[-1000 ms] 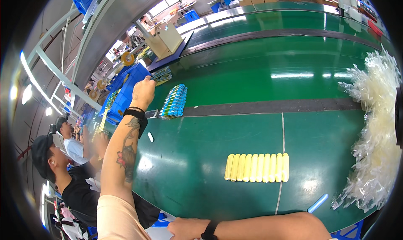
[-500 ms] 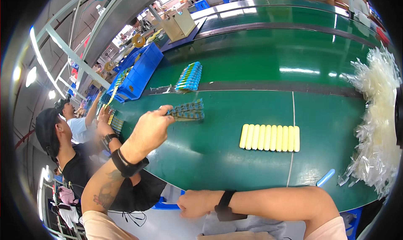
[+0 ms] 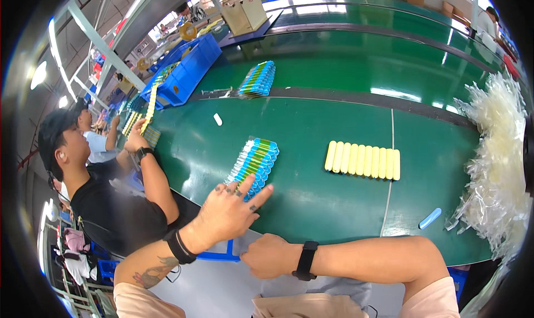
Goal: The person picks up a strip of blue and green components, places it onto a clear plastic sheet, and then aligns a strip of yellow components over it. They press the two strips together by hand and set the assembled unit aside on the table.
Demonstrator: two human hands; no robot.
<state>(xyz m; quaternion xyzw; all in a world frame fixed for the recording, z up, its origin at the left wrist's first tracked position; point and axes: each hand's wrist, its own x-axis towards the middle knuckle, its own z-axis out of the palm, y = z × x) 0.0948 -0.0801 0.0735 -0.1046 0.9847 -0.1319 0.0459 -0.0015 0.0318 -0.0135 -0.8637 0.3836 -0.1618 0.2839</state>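
A row of wrapped, blue-ended packs with a green band (image 3: 257,158) lies slanted on the green table. My left hand (image 3: 231,207) is over its near end, fingers spread, fingertips at or just above the packs; contact is unclear. Close to the table's front edge, my right hand (image 3: 270,256) is curled into a fist with nothing showing in it. To the right lies a row of yellow round-ended sticks (image 3: 362,160), side by side. A single blue stick (image 3: 430,218) lies nearer me at the right, and a small white piece (image 3: 217,119) farther off at the left.
A second row of blue and green packs (image 3: 257,79) lies farther back by the dark strip. A blue crate (image 3: 192,73) stands at the back left. Clear plastic bags (image 3: 495,157) are heaped at the right. A co-worker in black (image 3: 119,176) sits at my left.
My left hand has come down nearer me and opened; the packs it held now lie on the table. My right hand remains a fist. The small white piece now shows on the table.
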